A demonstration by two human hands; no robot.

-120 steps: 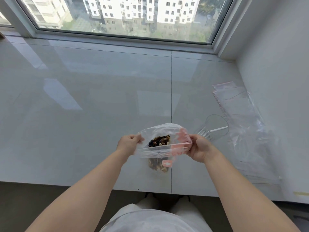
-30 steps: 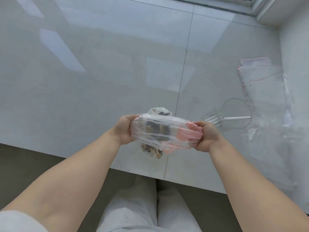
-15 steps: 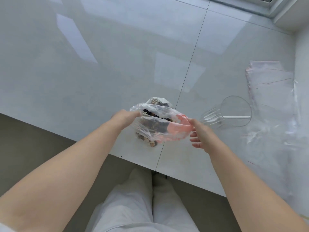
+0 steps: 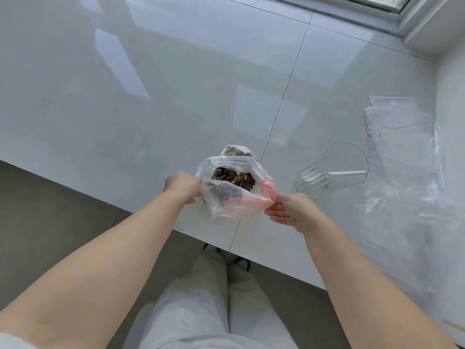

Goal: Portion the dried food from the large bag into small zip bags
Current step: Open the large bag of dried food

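Two hands are on the large bag (image 4: 234, 195) at the near edge of the worktop (image 4: 125, 109), holding its mouth wide. The left hand (image 4: 181, 183) grips the left rim with fingers curled into the film; the right hand (image 4: 286, 210) pinches the pink-tinted right corner between thumb and fingers, its other fingers loose. The opening runs left to right between them, facing up, and the dried food (image 4: 234, 178), dark and tan pieces, sits in plain sight just beyond the knuckles. Behind the bag, touching it, a smaller filled bag (image 4: 236, 151) peeks out. Out past the right hand a clear cup (image 4: 329, 170) lies on its side with a white spoon (image 4: 349, 173) in it. Farther right and beyond lies the stack of small zip bags (image 4: 400, 127), flat, long axis running away from the person, well apart from the left hand. The right hand is clearly nearer, so it is probably the one to reach for the scoop or a fresh bag while the left keeps the mouth open.
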